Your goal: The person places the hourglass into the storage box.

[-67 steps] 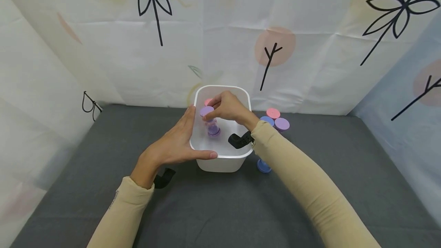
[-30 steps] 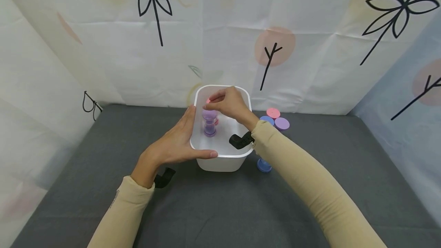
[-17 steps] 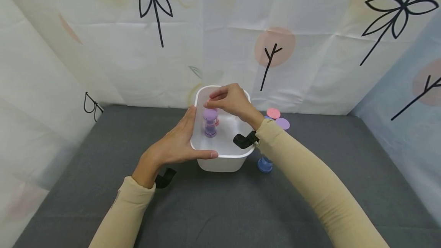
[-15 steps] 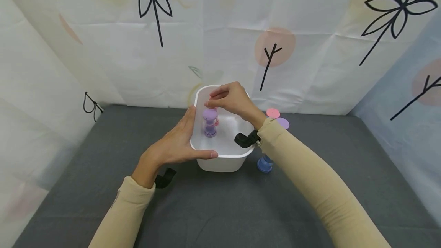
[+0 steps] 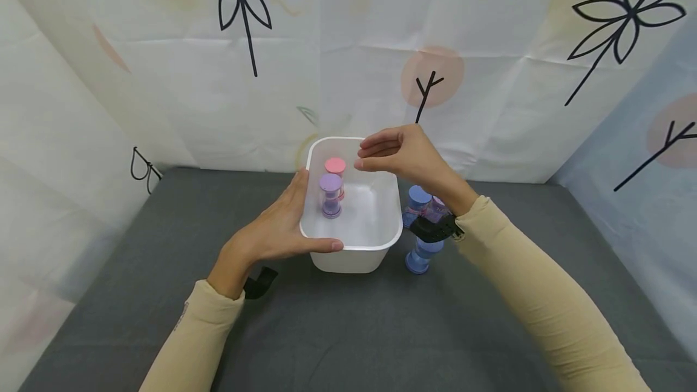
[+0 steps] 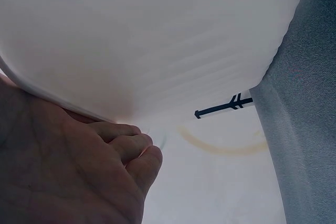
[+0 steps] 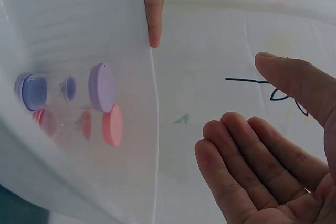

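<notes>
A white plastic bin (image 5: 376, 222) holds a purple sand timer (image 5: 330, 195) and a pink sand timer (image 5: 334, 166), both upright and side by side near its left wall. My left hand (image 5: 274, 222) rests against the bin's left side, fingers extended along the rim and thumb lying over the near rim. In the left wrist view, the left hand's fingers (image 6: 139, 150) touch the outside of the wall. Over the bin's far right rim hovers my right hand (image 5: 408, 153), with nothing between its fingers and thumb; the right wrist view shows those fingers (image 7: 252, 166) extended.
Right of the bin, partly behind the right wrist, stand a blue sand timer (image 5: 418, 198) and a purple one (image 5: 437, 209). Nearer is another blue timer (image 5: 419, 259). Grey cloth (image 5: 327, 331) covers the table; a patterned white curtain (image 5: 348, 77) hangs behind.
The right hand set the purple timer beside the pink one, let go, then moved right to the bin's rim. The left hand has stayed in place.
</notes>
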Available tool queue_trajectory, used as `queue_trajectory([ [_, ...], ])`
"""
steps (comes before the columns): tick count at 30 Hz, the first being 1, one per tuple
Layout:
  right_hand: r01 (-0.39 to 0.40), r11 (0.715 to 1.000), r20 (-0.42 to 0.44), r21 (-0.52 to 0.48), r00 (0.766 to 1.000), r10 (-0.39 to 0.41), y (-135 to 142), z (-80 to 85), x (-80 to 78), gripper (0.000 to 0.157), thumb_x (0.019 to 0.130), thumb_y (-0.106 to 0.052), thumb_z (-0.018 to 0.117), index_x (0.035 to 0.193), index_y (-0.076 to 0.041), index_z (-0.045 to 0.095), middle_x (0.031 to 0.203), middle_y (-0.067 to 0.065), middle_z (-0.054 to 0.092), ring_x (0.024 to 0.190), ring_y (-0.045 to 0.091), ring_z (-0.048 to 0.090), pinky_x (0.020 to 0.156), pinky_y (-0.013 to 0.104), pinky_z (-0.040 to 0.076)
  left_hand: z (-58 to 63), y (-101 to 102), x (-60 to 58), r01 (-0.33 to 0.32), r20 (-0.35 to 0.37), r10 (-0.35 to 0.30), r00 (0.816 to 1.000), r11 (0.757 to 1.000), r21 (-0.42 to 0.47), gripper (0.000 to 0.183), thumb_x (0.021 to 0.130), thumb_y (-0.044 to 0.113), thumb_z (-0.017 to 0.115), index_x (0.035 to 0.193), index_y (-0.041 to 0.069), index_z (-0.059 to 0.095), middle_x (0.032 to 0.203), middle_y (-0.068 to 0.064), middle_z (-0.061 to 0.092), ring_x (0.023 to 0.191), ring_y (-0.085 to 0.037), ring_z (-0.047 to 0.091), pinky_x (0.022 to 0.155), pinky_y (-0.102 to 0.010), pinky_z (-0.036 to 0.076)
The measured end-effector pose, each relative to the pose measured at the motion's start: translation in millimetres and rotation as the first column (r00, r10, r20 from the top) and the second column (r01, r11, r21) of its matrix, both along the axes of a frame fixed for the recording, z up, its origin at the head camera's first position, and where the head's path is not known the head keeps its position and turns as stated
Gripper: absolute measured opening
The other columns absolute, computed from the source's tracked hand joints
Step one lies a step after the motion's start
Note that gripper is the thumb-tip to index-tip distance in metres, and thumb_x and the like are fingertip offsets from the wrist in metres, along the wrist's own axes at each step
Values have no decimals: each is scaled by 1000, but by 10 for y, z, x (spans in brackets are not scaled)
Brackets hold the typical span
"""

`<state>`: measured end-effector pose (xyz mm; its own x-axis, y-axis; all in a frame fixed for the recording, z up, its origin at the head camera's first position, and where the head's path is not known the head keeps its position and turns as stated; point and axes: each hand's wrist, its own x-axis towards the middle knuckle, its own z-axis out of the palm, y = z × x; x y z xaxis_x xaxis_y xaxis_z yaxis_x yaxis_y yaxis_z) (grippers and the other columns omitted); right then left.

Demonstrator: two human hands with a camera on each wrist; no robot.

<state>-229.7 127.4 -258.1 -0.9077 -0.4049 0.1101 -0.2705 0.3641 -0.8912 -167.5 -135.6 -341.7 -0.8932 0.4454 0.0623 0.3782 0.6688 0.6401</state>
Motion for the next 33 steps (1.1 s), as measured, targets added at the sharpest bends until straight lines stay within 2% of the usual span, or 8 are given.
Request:
queue_trajectory([
  [5, -26, 999, 10, 28, 1000, 26, 292, -65, 129, 43, 85, -16, 85, 121, 2, 71, 113, 14, 73, 103, 22, 71, 89, 33, 56, -6, 4, -4, -1, -10, 1, 1000, 1000, 3, 140, 72, 75, 76, 161, 20, -17, 169, -2, -9, 154, -20, -1, 120, -52, 19],
  [14, -105, 994, 36, 18, 994, 104, 771, -359, 361, 43, 82, -8, 86, 120, 5, 69, 116, 21, 71, 106, 29, 70, 86, 33, 57, -20, 5, -3, 0, -45, 0, 999, 1000, 0, 139, 72, 74, 77, 161, 22, -15, 169, 0, -6, 155, -20, 0, 120, -52, 19],
  [23, -134, 988, 62, 73, 990, 130, 1070, -642, 498, 49, 81, -11, 87, 124, 2, 68, 121, 12, 71, 110, 19, 69, 93, 30, 53, -13, 10, 5, -4, -40, 4, 999, 1000, -6, 139, 71, 75, 76, 161, 22, -16, 170, -2, -6, 155, -18, -1, 120, -52, 19],
  [28, -179, 979, 40, 97, 984, 176, 1174, -760, 548, 53, 80, -10, 87, 127, 3, 67, 125, 14, 69, 115, 25, 67, 99, 38, 51, -12, 8, 4, -1, -53, 1, 999, 1000, 4, 138, 71, 75, 76, 161, 24, -15, 169, 2, -4, 154, -18, 1, 120, -51, 20],
  [33, -194, 964, 27, 180, 981, 192, 1220, -866, 576, 56, 78, -15, 90, 126, 3, 68, 123, 10, 70, 116, 21, 66, 100, 45, 49, -7, 10, 4, -8, -44, 8, 999, 1000, 1, 138, 71, 76, 75, 161, 24, -15, 169, 1, -4, 154, -17, 1, 120, -51, 21],
])
